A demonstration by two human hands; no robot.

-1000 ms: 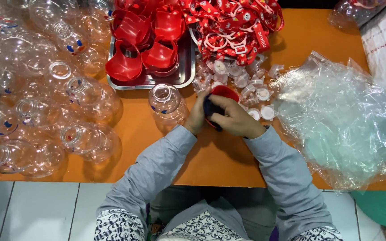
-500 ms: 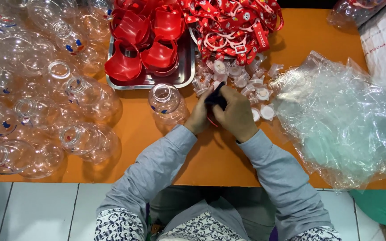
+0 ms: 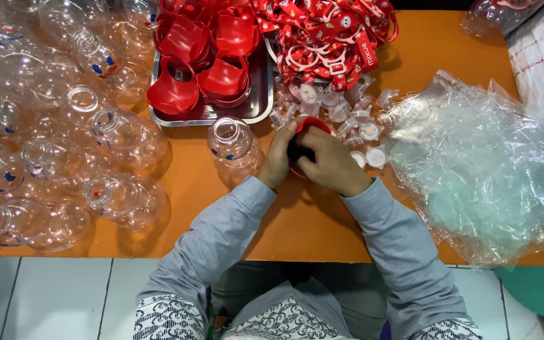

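Hands (image 3: 313,160), two, on one red lid (image 3: 311,124).

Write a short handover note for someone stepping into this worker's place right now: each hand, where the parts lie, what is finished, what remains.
Left hand and right hand together grip one red cap over the orange table.
Nearest clear bottle stands open just left of the hands; many more clear bottles fill the left side, all uncapped.
Red caps wait in the metal tray; small white inserts and red straps lie beyond the hands; plastic bags at right.
No bottle in view is capped.
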